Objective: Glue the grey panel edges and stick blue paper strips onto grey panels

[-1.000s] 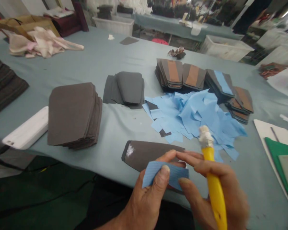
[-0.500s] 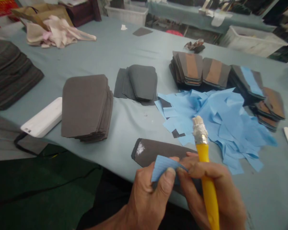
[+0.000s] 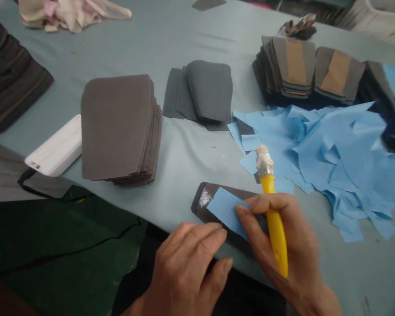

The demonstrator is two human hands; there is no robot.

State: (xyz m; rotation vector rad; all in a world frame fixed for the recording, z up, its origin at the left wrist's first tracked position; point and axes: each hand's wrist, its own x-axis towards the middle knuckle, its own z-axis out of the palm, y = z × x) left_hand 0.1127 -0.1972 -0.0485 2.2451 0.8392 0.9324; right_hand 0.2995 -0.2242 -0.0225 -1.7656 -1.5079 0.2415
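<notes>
Between the thumb and forefinger of my right hand (image 3: pixel 282 245) is a blue lined strip (image 3: pixel 228 210), paper or cloth, I cannot tell which. The same hand also holds a yellow-handled brush (image 3: pixel 276 241), its whitened bristles pointing up. Under the strip a dark brown folded piece (image 3: pixel 246 193) lies at the table's near edge, with a white smear (image 3: pixel 204 199) close to its left end. My left hand (image 3: pixel 190 263) is just left of the strip, thumb apart from the fingers, holding nothing. The right end of the brown piece is hidden by my right hand.
A heap of blue strips (image 3: pixel 315 149) spreads at the right. Brown pieces (image 3: pixel 118 127) and dark grey pieces (image 3: pixel 210 92) stand in stacks further left. Banded stacks (image 3: pixel 296 66) sit at the back right. A white oblong device (image 3: pixel 55 147) lies at the left edge.
My left hand has let go of the blue strip and drawn back to the left. The right hand has brought the strip flat over the brown piece. The view has tilted down.
</notes>
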